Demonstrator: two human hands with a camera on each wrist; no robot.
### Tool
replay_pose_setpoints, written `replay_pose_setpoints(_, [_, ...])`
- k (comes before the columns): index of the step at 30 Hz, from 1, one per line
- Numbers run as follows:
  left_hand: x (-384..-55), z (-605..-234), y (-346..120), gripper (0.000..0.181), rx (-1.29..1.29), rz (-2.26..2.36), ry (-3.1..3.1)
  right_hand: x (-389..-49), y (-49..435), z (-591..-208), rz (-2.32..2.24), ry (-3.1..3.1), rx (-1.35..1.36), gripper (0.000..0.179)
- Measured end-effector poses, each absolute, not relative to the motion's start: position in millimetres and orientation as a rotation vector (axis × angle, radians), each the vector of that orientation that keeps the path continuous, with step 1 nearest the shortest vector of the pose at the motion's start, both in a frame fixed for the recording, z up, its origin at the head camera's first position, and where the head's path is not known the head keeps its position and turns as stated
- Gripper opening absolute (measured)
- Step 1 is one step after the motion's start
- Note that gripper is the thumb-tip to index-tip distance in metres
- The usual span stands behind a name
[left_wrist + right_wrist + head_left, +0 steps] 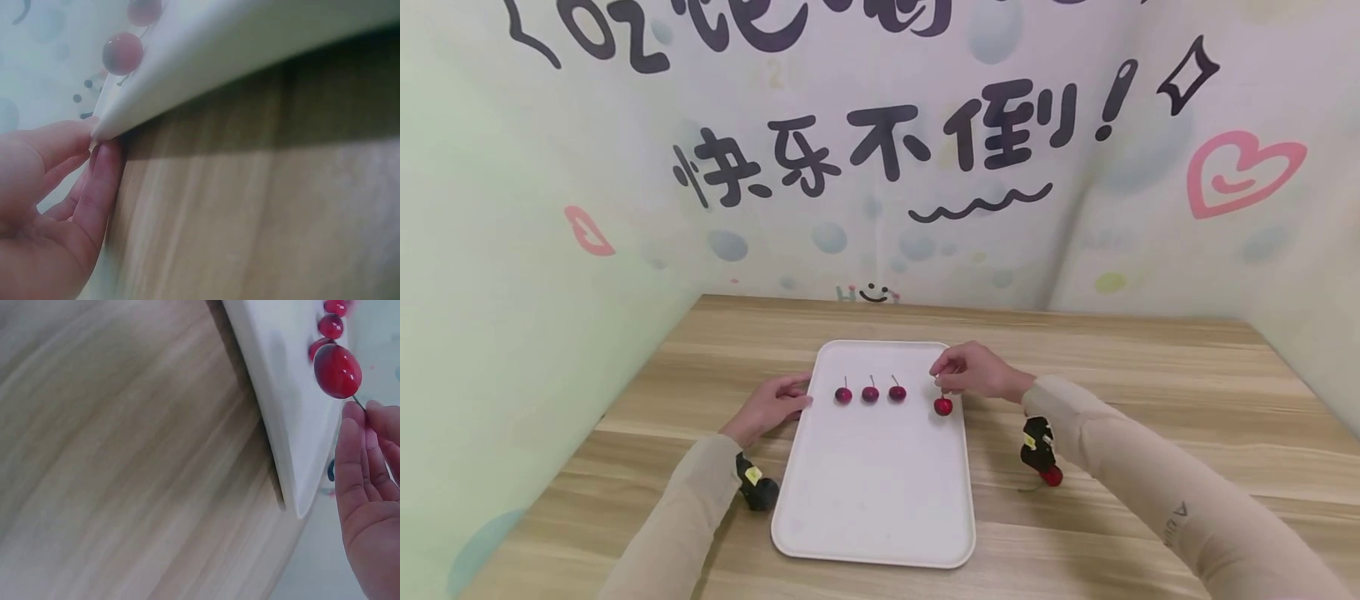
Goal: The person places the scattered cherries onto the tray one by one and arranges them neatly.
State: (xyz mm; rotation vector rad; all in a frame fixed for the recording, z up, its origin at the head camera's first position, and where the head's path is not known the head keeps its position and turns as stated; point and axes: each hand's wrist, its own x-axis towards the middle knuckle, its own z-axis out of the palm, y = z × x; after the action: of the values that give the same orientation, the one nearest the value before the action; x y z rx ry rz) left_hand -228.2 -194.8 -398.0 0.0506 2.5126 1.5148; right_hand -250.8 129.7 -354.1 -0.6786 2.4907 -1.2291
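Observation:
By its thin stem, my right hand (973, 371) pinches a red cherry (943, 406) between thumb and fingertips. That cherry hangs over the right side of the white tray (872, 483). In the right wrist view the cherry (337, 370) shows close up, with the stem running into the fingertips. My left hand (771, 407) is at the tray's left edge; in the left wrist view its thumb and fingers pinch the rim (109, 128). Three dark red cherries lie in a row near the tray's far end: left (843, 396), middle (870, 393) and right (897, 392), stems pointing away.
Another red cherry (1051, 476) lies on the wooden table (1112, 358) right of the tray, partly covered by the right wrist's black camera (1037, 443). A black camera (758, 490) sits under the left wrist. A printed wall covering (820, 250) rises behind the table.

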Motion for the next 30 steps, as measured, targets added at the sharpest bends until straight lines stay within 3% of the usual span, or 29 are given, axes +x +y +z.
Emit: replay_pose_setpoints(30, [-230, -399, -196, 0.045, 0.091, 1.544, 2.475, -273, 103, -375, -1.130, 2.634, -0.367, 0.012])
